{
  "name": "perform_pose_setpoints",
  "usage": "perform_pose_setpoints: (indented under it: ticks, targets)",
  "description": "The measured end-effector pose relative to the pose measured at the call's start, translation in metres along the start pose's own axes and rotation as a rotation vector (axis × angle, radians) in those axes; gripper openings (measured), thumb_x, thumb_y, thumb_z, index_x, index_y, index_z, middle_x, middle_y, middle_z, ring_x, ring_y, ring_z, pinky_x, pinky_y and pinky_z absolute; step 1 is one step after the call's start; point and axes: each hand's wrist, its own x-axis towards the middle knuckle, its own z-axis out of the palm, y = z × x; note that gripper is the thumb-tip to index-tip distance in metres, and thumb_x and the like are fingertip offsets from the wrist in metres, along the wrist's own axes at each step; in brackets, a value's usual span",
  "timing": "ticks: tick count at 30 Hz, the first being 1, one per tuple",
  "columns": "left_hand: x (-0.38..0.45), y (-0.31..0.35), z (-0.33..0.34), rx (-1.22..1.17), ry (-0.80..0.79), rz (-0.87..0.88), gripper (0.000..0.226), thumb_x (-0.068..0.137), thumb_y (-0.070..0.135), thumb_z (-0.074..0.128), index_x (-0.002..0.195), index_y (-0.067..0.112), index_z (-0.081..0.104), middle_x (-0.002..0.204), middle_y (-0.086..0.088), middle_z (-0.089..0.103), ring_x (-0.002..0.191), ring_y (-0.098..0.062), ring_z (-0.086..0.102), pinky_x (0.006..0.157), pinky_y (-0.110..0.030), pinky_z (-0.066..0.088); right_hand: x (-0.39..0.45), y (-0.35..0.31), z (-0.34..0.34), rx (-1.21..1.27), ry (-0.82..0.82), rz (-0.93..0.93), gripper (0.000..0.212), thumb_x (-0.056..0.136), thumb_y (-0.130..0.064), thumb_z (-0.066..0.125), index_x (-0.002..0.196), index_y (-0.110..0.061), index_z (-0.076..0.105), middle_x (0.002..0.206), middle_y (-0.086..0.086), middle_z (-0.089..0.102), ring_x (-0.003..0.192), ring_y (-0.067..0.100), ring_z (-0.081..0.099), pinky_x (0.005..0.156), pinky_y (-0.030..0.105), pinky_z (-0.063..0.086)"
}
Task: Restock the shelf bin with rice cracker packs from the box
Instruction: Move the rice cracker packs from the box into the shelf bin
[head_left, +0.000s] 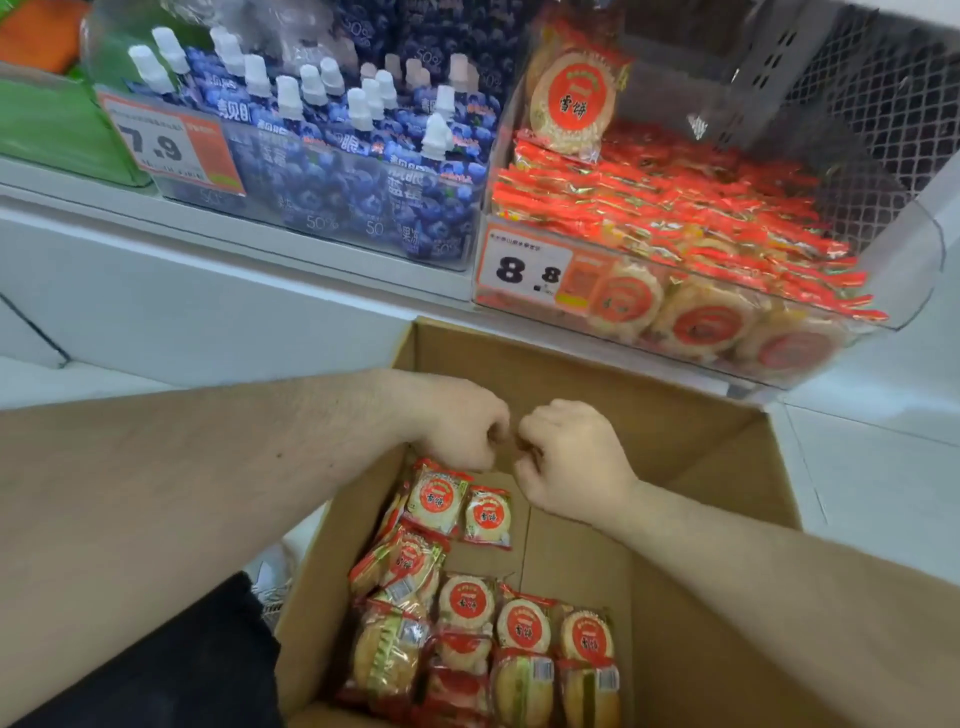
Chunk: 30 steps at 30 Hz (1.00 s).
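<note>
An open cardboard box (675, 426) stands on the floor below the shelf. Several rice cracker packs (524, 629) lie along its left side and near end. My left hand (460, 428) hangs over the box's far left part, and its curled fingers hold the top edge of one rice cracker pack (435, 500), which hangs upright beneath it. My right hand (569, 457) is right beside it with its fingers curled; nothing shows inside it. A smaller-looking pack (487, 515) lies just below both hands. The clear shelf bin (883, 291) at upper right holds many packs in rows.
A clear bin of blue spouted drink pouches (332, 171) stands left of the cracker bin. Price tags 7.9 (156, 143) and 8.8 (527, 270) hang on the bin fronts. A grey perforated divider (769, 67) backs the cracker bin. White floor (872, 457) surrounds the box.
</note>
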Motion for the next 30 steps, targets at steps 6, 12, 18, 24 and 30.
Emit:
perform_pose_setpoints:
  ticks: [6, 12, 18, 24, 30]
  targets:
    - [0.006, -0.003, 0.004, -0.058, -0.002, -0.023, 0.042, 0.092, 0.026, 0.057, 0.134, 0.022, 0.052, 0.131, 0.002, 0.056, 0.114, -0.018, 0.054, 0.093, -0.029, 0.046, -0.033, -0.022, 0.108, 0.489, -0.495, 0.892, 0.021, 0.085, -0.02, 0.055, 0.065, -0.021, 0.053, 0.074, 0.001, 0.064, 0.082, 0.026, 0.064, 0.061, 0.026, 0.046]
    - [0.014, -0.016, 0.02, -0.123, -0.026, -0.073, 0.04, 0.092, 0.024, 0.061, 0.132, 0.019, 0.056, 0.13, 0.0, 0.06, 0.115, -0.018, 0.057, 0.081, -0.019, 0.041, -0.031, -0.1, 0.168, 1.051, -0.653, 1.144, 0.08, 0.07, -0.051, 0.078, 0.137, -0.02, 0.047, 0.116, 0.0, 0.064, 0.095, 0.016, 0.059, 0.068, 0.024, 0.046]
    - [0.008, -0.014, 0.016, -0.159, -0.012, -0.08, 0.041, 0.094, 0.026, 0.059, 0.133, 0.016, 0.055, 0.133, -0.001, 0.058, 0.118, -0.018, 0.056, 0.079, -0.015, 0.039, -0.035, -0.119, 0.18, 1.059, -0.653, 1.1, 0.017, 0.079, -0.01, 0.065, 0.08, -0.023, 0.054, 0.066, 0.0, 0.059, 0.043, 0.01, 0.051, 0.046, 0.024, 0.046]
    - [-0.002, -0.021, 0.015, -0.121, -0.112, -0.065, 0.048, 0.092, 0.033, 0.062, 0.137, 0.023, 0.049, 0.132, 0.005, 0.057, 0.113, -0.017, 0.057, 0.097, -0.034, 0.048, -0.016, -0.052, 0.092, 1.061, -0.697, 0.818, 0.037, 0.082, 0.003, 0.055, 0.096, -0.031, 0.048, 0.063, 0.006, 0.045, 0.04, 0.014, 0.04, 0.04, 0.023, 0.033]
    - [-0.006, -0.017, 0.012, -0.201, -0.131, -0.108, 0.044, 0.088, 0.038, 0.067, 0.127, 0.018, 0.058, 0.114, 0.0, 0.066, 0.095, -0.019, 0.061, 0.071, -0.027, 0.046, 0.009, -0.019, 0.025, 1.264, -0.569, 0.656, 0.051, 0.043, -0.015, 0.067, 0.092, -0.007, 0.056, 0.078, 0.011, 0.051, 0.072, 0.023, 0.045, 0.061, 0.032, 0.036]
